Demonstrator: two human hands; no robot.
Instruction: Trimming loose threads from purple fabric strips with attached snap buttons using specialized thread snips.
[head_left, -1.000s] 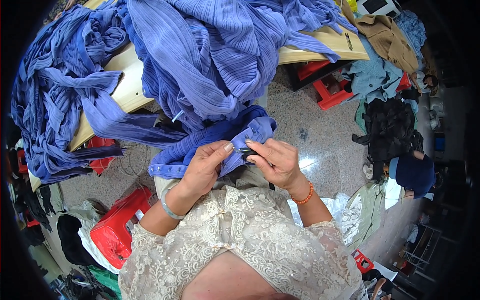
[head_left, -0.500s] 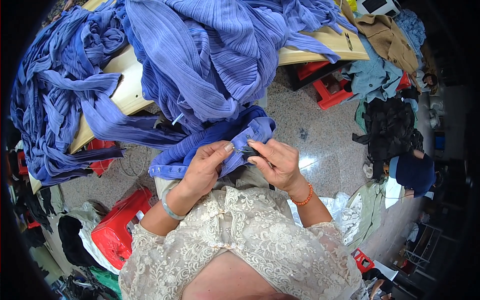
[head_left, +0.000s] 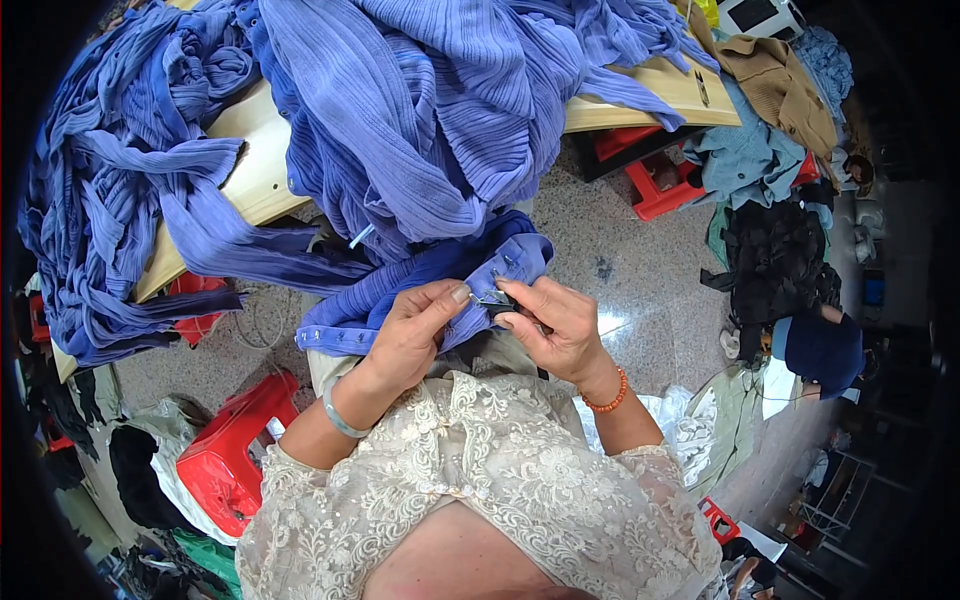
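A blue ribbed garment (head_left: 420, 275) with a row of snap buttons along its edge lies across my lap. My left hand (head_left: 410, 335) pinches its edge from below. My right hand (head_left: 555, 325) holds a small metal clipper (head_left: 492, 298) against the same edge, its tip touching the cloth between both thumbs. Both hands are close together in front of my chest.
A wooden table (head_left: 250, 170) ahead carries a big heap of blue garments (head_left: 420, 100). Red plastic stools stand at lower left (head_left: 225, 455) and under the table at right (head_left: 655, 185). Piles of tan, teal and black clothes (head_left: 775, 240) lie on the floor at right.
The hands have stayed nearly in place; my fingers shifted slightly along the garment's edge.
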